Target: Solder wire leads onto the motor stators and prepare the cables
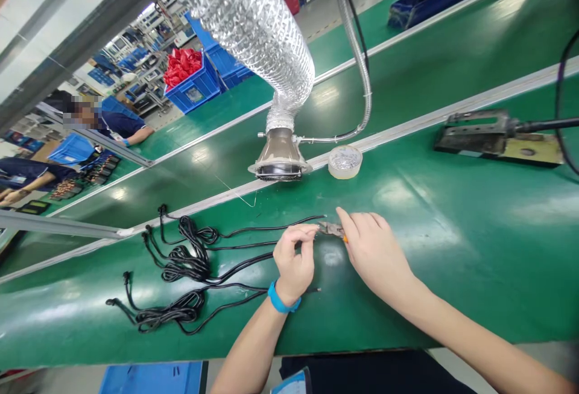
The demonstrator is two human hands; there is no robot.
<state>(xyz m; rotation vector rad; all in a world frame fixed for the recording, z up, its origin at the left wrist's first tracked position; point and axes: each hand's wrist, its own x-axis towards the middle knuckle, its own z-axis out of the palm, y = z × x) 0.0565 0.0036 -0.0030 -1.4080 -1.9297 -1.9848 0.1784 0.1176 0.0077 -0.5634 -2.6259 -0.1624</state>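
Note:
My right hand (373,249) is wrapped around a pair of pliers (332,229) with an orange handle. The plier jaws point left and meet the fingertips of my left hand (296,258). Thumb and index finger of that hand are pinched on the end of a black cable, mostly hidden by the fingers. Several black power cords (185,264) lie coiled to the left, their plugs at the far left and their free ends running toward my hands. One cord's stripped end (319,289) shows just right of my left wrist.
A foil duct (289,62) with a fume hood (280,155) hangs over the green bench (474,249). Near it stands a round clear container (345,162). A soldering-iron stand (497,137) sits at right. Blue bins (194,89) and co-workers (113,125) are beyond.

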